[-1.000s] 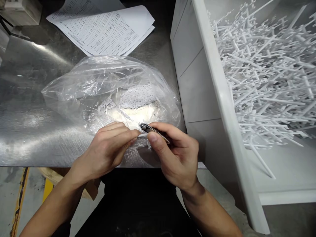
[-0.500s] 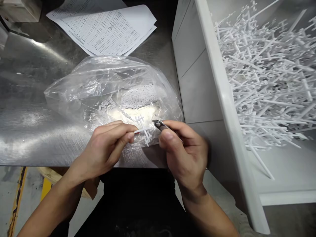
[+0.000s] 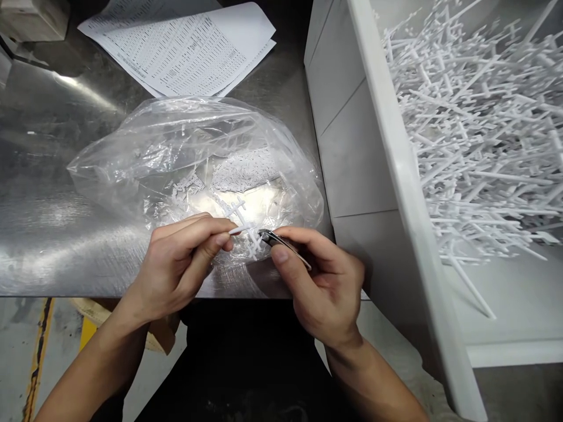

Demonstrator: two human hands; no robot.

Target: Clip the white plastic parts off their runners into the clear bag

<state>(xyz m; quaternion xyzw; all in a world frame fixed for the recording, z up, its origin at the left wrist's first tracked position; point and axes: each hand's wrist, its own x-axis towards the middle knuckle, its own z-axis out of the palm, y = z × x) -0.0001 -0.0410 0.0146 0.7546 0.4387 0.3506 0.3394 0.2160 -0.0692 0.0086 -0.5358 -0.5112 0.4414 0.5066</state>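
Between thumb and fingers, my left hand [image 3: 187, 258] pinches the end of a white branched plastic sprue [image 3: 243, 226], which has short cross-pieces. My right hand [image 3: 319, 275] is closed on a metal nail clipper [image 3: 285, 247]; its jaws are at the sprue's lower branch. Whether the jaws touch the plastic I cannot tell. Both hands are over the near edge of a clear plastic bag [image 3: 185, 135], which lies on the metal table. Inside the bag are many tiny white pieces [image 3: 246, 170], spread in a flat heap with a smaller cluster to the left.
A large white bin [image 3: 396, 146] stands at the right, heaped with white sprues [image 3: 484, 140]. Printed sheets [image 3: 189, 53] lie behind the bag on the metal table [image 3: 53, 223]. A pale block-like object [image 3: 35, 20] is at the far left corner.
My right hand has brought the nail clipper left and slightly down, up to the sprue. My left hand has shifted a little left with the sprue, which is now turned slightly.
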